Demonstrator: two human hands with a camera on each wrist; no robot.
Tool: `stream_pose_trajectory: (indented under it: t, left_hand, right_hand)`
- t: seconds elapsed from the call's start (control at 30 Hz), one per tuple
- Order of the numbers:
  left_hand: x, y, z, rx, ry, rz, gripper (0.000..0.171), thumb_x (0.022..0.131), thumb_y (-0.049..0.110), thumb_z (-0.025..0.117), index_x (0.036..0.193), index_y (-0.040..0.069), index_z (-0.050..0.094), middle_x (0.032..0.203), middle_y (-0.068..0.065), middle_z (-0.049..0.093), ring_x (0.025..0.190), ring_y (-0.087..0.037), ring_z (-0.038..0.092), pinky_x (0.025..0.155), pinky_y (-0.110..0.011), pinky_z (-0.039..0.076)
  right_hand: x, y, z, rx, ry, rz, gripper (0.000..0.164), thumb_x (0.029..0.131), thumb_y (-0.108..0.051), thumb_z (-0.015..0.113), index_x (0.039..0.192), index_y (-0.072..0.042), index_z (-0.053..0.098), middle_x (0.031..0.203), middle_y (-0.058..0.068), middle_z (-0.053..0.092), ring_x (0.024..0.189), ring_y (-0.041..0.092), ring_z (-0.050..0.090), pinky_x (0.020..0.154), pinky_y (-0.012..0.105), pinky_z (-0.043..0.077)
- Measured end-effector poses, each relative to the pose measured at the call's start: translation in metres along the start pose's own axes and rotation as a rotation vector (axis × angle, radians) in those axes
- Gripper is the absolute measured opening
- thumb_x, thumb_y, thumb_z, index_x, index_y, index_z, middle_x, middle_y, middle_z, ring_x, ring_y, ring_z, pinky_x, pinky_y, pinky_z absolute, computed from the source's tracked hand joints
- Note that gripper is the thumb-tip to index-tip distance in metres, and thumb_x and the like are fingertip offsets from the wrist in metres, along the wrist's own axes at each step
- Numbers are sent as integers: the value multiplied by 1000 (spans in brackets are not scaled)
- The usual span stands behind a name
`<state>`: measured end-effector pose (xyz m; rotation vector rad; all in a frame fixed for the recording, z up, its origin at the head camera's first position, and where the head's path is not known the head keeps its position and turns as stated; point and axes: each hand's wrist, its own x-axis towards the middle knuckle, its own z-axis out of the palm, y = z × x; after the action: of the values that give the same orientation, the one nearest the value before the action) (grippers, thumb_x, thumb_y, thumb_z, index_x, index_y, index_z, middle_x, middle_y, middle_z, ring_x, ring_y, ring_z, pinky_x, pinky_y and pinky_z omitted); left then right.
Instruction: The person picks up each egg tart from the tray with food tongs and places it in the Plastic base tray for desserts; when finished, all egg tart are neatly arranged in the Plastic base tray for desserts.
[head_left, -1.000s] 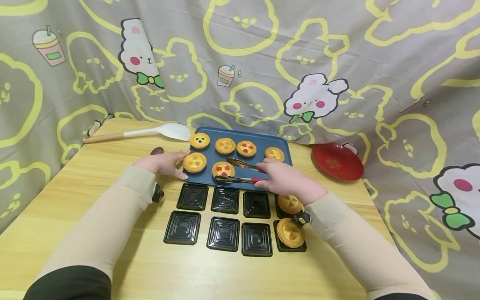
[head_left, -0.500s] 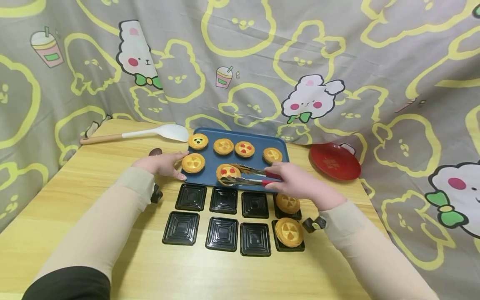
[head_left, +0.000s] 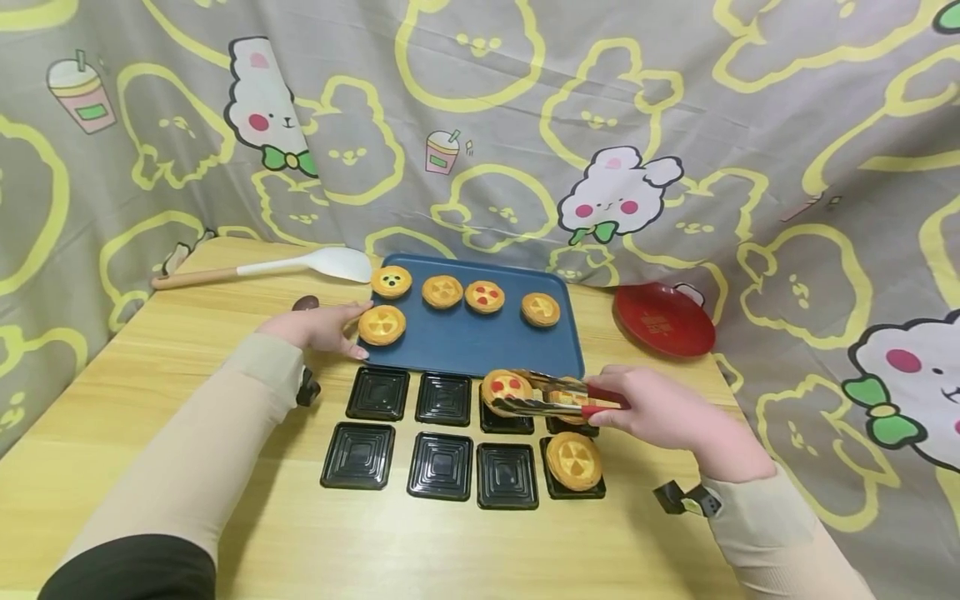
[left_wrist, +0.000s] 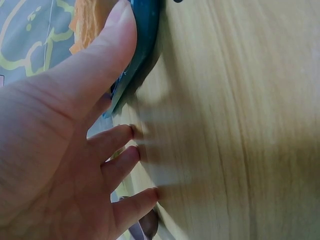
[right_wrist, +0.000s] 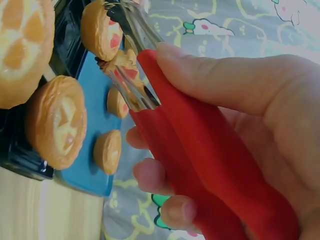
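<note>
My right hand (head_left: 660,408) grips the red handles of a pair of tongs (right_wrist: 195,150). Between the tongs' metal tips is an egg tart with red topping (head_left: 504,390), over a square black plastic tray in the back row; whether it touches that tray cannot be told. My left hand (head_left: 322,327) rests against the left edge of the blue baking tray (head_left: 480,340), thumb by its near corner. In the left wrist view several fingertips touch the table. Several tarts stand on the baking tray, among them a plain one (head_left: 382,325) close to my left hand.
Black trays lie in two rows before the baking tray, one bare tray (head_left: 356,455) at front left. A tart (head_left: 574,461) sits on the front right tray. A white spatula (head_left: 330,262) lies back left, a red plate (head_left: 663,320) back right. Patterned cloth hangs behind.
The tongs took hold of the red-topped tart on the baking tray and carried it right and nearer, over the black trays. My left hand stayed at the baking tray's edge.
</note>
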<state>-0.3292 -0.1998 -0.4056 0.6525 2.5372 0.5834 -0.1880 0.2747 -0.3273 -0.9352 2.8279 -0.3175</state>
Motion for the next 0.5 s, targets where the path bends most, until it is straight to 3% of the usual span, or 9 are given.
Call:
stream_pose_trajectory:
  t: [0.3, 0.5]
  left_hand:
    - [-2, 0, 0, -4, 4, -5, 104, 85, 38, 76, 157, -1, 11, 157, -33, 9, 142, -52, 13, 114, -63, 12]
    - [1, 0, 1, 5, 2, -18, 103, 86, 40, 76, 158, 2, 12, 158, -32, 9, 143, -50, 12, 114, -62, 12]
  right_hand:
    - [-2, 0, 8, -23, -21, 36, 48, 85, -29, 79, 124, -2, 68, 95, -7, 60, 86, 12, 59, 78, 38, 53]
    - [3, 1, -1, 53, -20, 52, 56, 85, -33, 79, 128, -1, 64, 97, -4, 58, 82, 14, 55, 72, 33, 50]
